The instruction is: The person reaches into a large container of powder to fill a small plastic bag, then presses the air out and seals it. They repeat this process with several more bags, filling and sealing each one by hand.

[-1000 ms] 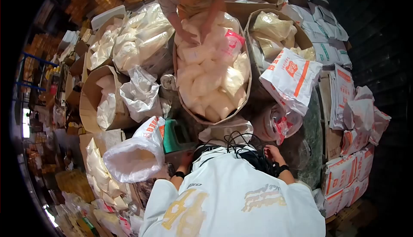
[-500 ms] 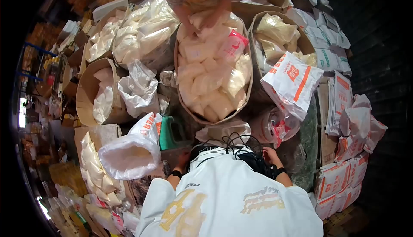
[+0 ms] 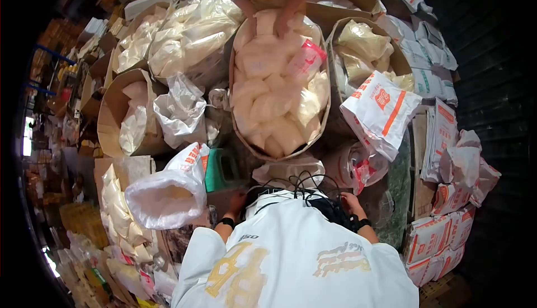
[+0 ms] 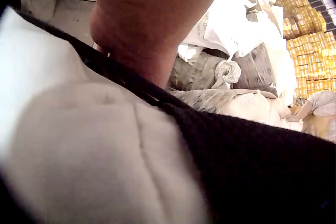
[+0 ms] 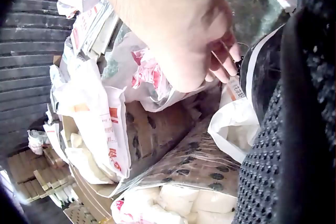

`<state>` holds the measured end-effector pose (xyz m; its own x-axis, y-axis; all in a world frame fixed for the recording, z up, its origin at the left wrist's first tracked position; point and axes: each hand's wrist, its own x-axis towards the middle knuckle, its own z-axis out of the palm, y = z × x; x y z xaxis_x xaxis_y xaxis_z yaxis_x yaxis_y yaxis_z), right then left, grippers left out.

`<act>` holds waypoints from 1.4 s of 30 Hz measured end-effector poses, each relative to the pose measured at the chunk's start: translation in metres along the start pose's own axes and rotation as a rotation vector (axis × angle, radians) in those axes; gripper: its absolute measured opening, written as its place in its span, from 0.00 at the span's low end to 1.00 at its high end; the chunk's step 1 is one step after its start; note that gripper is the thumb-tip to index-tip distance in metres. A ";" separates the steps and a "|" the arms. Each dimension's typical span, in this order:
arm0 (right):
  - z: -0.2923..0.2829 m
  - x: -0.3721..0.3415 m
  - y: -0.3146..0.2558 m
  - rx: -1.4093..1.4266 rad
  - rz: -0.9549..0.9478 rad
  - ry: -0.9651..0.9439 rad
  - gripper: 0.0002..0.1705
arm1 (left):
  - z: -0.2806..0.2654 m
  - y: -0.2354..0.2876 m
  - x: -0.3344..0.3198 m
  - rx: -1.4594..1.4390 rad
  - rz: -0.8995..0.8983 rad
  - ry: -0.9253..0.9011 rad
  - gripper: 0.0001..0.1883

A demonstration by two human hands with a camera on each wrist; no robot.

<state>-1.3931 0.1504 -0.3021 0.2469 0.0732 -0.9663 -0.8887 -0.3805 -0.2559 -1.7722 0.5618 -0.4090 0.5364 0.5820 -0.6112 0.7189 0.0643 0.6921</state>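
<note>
My left hand (image 3: pixel 237 203) is low beside my waist, next to the green plastic container (image 3: pixel 221 171). In the left wrist view, pale cloth and a black strap (image 4: pixel 131 85) cover its fingers, so its grip is hidden. On the other side of my waist is my right hand (image 3: pixel 351 203). The right wrist view shows its fingers (image 5: pixel 224 58) loosely bent, with nothing between them. Black cables (image 3: pixel 305 187) loop over my waist between the hands. Just ahead of them is a white sack (image 3: pixel 288 171) with its mouth apart.
A large carton (image 3: pixel 254 150) full of pale filled bags stands ahead; another person's hands (image 3: pixel 281 26) reach into its far end. A lined sack (image 3: pixel 140 210) gapes at left. A printed white sack (image 3: pixel 383 112) leans at right, above a clear bag (image 3: pixel 369 168) with red wrapping.
The other person's hands have drawn apart over the far bags. My view has shifted slightly, moving the lined sack left and up. Both my hands stay beside my waist.
</note>
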 end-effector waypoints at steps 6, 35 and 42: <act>-0.001 0.007 0.001 0.026 0.011 0.018 0.17 | -0.002 -0.004 0.005 -0.013 0.029 -0.050 0.16; -0.009 0.035 0.027 0.064 -0.025 -0.072 0.17 | 0.000 -0.024 -0.004 0.040 -0.057 0.033 0.17; -0.010 0.036 0.028 0.057 -0.028 -0.045 0.19 | -0.002 -0.018 -0.006 0.005 -0.017 0.012 0.16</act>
<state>-1.4047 0.1329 -0.3434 0.2556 0.1248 -0.9587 -0.9025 -0.3249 -0.2829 -1.7889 0.5586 -0.4169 0.5190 0.5903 -0.6182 0.7300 0.0703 0.6799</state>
